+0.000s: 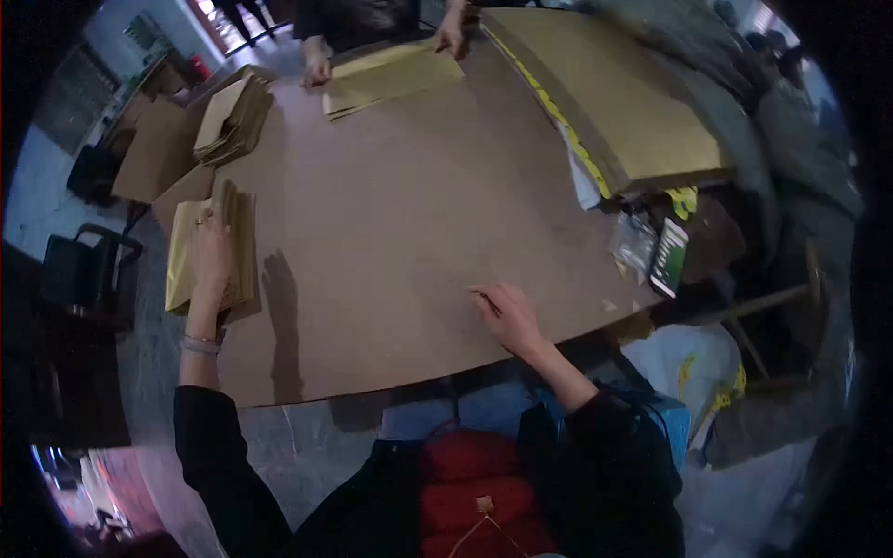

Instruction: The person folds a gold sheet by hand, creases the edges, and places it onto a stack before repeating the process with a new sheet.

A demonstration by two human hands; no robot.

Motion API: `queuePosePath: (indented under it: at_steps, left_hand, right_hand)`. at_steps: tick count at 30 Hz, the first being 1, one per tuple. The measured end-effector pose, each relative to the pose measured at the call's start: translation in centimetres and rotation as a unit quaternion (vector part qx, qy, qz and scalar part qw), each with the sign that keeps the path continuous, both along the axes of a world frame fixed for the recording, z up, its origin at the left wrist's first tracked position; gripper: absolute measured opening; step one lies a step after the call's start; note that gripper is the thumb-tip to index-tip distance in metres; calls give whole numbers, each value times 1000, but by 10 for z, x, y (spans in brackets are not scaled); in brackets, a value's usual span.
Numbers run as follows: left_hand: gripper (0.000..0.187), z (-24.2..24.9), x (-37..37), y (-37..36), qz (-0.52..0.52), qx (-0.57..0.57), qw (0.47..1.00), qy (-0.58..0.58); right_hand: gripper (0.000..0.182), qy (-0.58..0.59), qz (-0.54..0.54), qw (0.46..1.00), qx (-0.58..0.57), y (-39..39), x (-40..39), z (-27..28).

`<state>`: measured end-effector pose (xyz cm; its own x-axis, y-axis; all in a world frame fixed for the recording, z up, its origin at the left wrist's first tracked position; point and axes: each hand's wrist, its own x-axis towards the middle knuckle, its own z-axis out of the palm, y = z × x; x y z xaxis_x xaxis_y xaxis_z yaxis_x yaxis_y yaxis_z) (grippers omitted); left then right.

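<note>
At the table's left edge, my left hand (212, 251) lies on a stack of yellow-brown kraft paper envelopes (242, 246). Its fingers look stretched along the top sheets, near a raised paper edge. My right hand (510, 318) is over the front part of the brown tabletop (400, 223), away from the stack. Its fingers are bent and close together, with a thin tan tip at their ends that I cannot make out. Across the table, another person's hands (449, 37) touch a flat kraft paper piece (391, 82).
Another pile of kraft envelopes (233, 116) stands at the far left beside an open cardboard box (158, 153). On the right are a large kraft stack (605, 93) with yellow edging, a clear plastic bag (634, 244) and a phone (669, 258). A chair (84, 265) stands left.
</note>
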<state>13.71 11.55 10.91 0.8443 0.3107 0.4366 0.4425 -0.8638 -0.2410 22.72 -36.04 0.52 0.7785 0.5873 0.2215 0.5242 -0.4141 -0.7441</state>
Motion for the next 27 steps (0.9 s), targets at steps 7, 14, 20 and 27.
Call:
queuePosePath:
  at_steps: [7, 14, 20, 27]
  left_hand:
    - [44, -30, 148, -240, -421, -128, 896, 67]
    - [47, -24, 244, -418, -544, -173, 819, 55]
    - [55, -29, 304, -490, -535, -175, 822, 89]
    - [29, -36, 338, -512, -513, -231, 824, 61]
  right_hand:
    - [22, -177, -291, 940, -1, -109, 3, -16]
    - [52, -91, -561, 815, -111, -233, 84, -17]
    - [65, 35, -530, 843, -78, -288, 122, -16]
    - [103, 90, -506, 813, -274, -232, 136, 11]
